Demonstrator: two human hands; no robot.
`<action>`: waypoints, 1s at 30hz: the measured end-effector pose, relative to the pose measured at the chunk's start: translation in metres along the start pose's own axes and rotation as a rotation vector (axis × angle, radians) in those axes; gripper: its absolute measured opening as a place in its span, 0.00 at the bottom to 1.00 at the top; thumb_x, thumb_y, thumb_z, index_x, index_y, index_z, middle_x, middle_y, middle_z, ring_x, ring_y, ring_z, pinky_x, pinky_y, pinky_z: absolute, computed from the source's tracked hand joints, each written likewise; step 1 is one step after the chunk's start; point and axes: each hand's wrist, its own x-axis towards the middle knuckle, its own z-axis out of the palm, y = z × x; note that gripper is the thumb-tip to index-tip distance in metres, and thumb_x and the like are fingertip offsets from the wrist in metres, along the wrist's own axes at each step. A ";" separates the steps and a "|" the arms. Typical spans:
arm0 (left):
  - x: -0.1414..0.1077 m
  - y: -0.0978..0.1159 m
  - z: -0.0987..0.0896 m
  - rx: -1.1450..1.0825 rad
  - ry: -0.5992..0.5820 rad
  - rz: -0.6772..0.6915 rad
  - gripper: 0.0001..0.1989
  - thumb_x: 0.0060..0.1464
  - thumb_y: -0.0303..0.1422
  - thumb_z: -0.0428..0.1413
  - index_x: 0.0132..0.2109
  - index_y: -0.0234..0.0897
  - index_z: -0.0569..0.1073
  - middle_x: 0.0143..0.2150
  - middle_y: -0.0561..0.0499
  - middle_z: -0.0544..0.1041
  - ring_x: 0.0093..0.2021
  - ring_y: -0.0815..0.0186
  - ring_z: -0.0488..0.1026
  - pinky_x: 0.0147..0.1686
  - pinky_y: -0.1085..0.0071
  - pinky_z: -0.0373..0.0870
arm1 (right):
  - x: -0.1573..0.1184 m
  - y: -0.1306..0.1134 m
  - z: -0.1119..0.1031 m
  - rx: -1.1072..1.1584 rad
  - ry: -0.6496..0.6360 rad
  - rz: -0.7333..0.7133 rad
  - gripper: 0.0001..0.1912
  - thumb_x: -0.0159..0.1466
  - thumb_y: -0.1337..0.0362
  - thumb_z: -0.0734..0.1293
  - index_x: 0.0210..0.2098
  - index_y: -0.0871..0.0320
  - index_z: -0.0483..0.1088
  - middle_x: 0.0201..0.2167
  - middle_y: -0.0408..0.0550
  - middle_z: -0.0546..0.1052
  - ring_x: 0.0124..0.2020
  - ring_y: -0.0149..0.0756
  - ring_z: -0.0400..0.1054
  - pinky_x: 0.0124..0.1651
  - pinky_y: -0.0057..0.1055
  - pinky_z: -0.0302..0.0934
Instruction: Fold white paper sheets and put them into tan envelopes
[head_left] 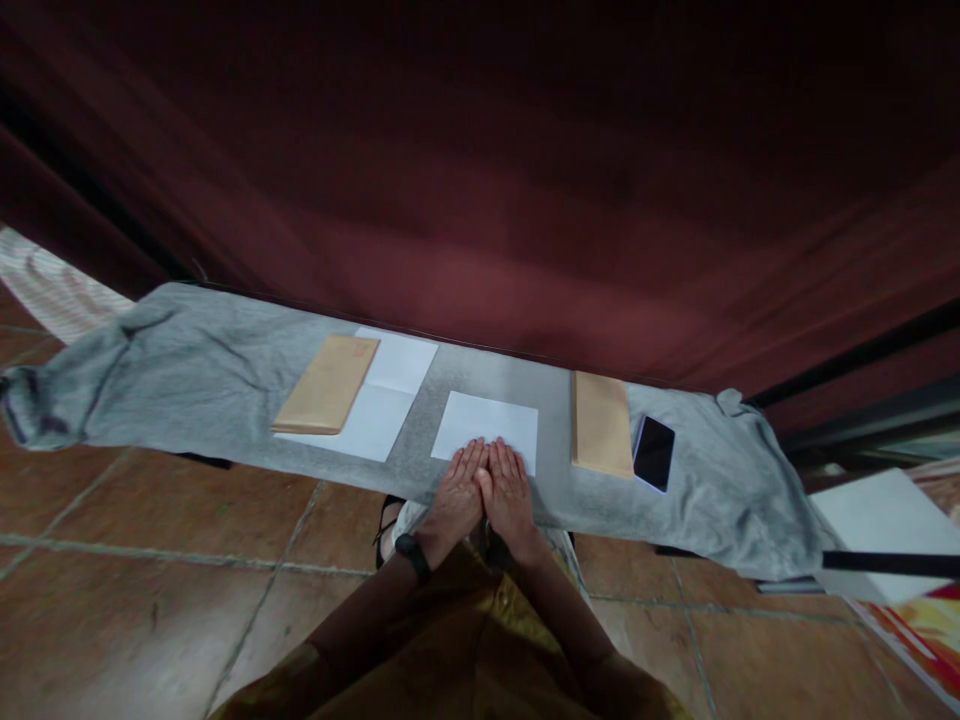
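Has, at the far left, pale patterned fabric beyond the end of a long gray cloth, with brown floor tiles below and a dark red drape behind the full length. Has next, on the cloth, a tan envelope stack overlapping a creased white sheet, both lying aslant. Wears a black wristband on the left wrist. Rests the left hand palm down, fingers straight and close together, fingertips on the near edge of the middle sheet, gripping nothing. Has that middle sheet flat on the gray cloth, right of the creased one, far half uncovered. Has the right hand alongside, touching the left around the thumbs, equally flat and stretched out, with nothing in its hold. Has, to the right, a second tan stack pointing away from the body, then a dark-screened phone just beside it. Has, at the far right, white panels crossed by a black strip, and a red-and-yellow printed item at the lower edge.
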 end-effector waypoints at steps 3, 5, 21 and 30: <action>-0.003 -0.005 0.000 0.018 -0.005 -0.016 0.34 0.66 0.24 0.39 0.76 0.27 0.47 0.75 0.36 0.60 0.76 0.56 0.52 0.73 0.52 0.56 | -0.005 0.004 0.000 -0.039 0.010 -0.003 0.28 0.78 0.60 0.53 0.72 0.68 0.58 0.73 0.61 0.60 0.75 0.46 0.51 0.75 0.49 0.47; -0.005 -0.008 -0.004 0.019 0.000 -0.032 0.34 0.67 0.25 0.40 0.77 0.27 0.45 0.75 0.36 0.58 0.76 0.56 0.52 0.73 0.53 0.55 | -0.008 0.007 0.000 -0.062 0.019 -0.005 0.29 0.78 0.59 0.53 0.72 0.69 0.57 0.74 0.62 0.58 0.75 0.46 0.50 0.75 0.50 0.47; -0.015 -0.030 -0.022 -0.007 0.031 -0.155 0.33 0.71 0.37 0.44 0.76 0.24 0.50 0.75 0.32 0.56 0.76 0.52 0.51 0.73 0.51 0.53 | -0.019 0.023 -0.004 -0.127 0.065 0.078 0.34 0.78 0.54 0.51 0.74 0.72 0.49 0.73 0.69 0.58 0.74 0.50 0.52 0.72 0.53 0.51; -0.016 -0.034 -0.022 -0.001 0.069 -0.252 0.31 0.72 0.38 0.42 0.74 0.21 0.55 0.74 0.30 0.58 0.75 0.48 0.55 0.71 0.46 0.56 | -0.031 0.036 -0.011 -0.119 0.089 0.124 0.34 0.78 0.53 0.50 0.75 0.70 0.49 0.73 0.69 0.58 0.73 0.53 0.54 0.72 0.54 0.50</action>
